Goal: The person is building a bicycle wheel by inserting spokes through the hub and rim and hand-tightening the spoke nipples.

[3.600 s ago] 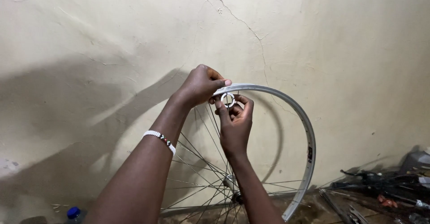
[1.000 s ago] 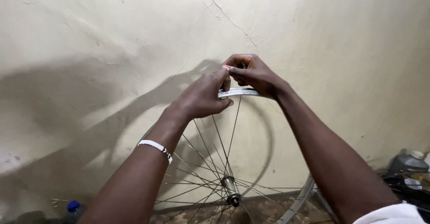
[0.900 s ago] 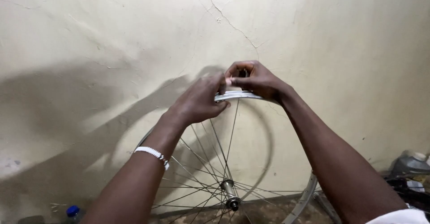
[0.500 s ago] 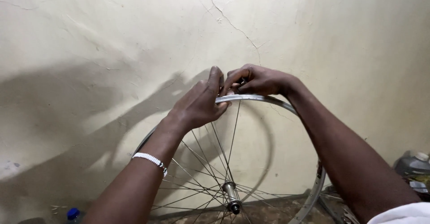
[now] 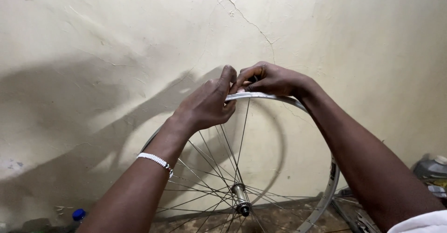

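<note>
two hands meet at the top of a bicycle wheel rim (image 5: 279,98), centre of the frame. left hand (image 5: 207,105) is curled closed over the rim's top edge, fingers wrapped on the near side. right hand (image 5: 270,78) lies on the rim from behind, fingertips pinched together on something small at the rim bed; what it pinches cannot be told. the wheel stands upright against the wall (image 5: 116,37), its lower arc running out of the bottom of the frame.

risk, as a judgement: the wheel is steadied only by the two hands, so a loosened hold could let it roll or tip sideways. fingertips near the thin spokes (image 5: 219,168) could get nipped if the rim turns.

materials: rim is bright brushed metal, a narrow curved channel. spokes are fine steel wires crossing to a shiny hub (image 5: 241,200), lower centre. wall is matte cream plaster, cracked at upper centre. a white beaded bracelet (image 5: 154,159) circles the left wrist. blue bottle cap (image 5: 78,213) at lower left.
</note>
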